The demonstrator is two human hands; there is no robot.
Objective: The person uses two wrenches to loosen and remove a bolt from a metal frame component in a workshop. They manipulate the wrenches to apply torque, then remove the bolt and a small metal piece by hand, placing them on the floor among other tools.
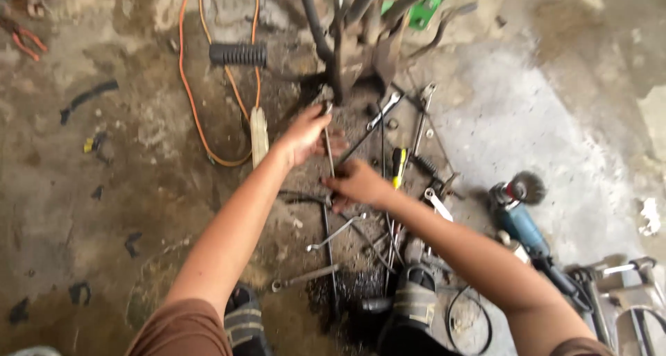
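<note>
The left hand (305,135) grips the upper end of a thin metal rod (328,144); the right hand (357,183) pinches its lower end, over the oily floor (139,189) near the motorcycle frame (347,44). Scattered spanners (333,235) and a screwdriver (398,167) lie close: greasy fingers could likely slip, dropping the rod among them

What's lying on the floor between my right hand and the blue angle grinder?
In the head view, a yellow-handled screwdriver and a silver wrench lie between the right hand and the blue angle grinder.
</note>
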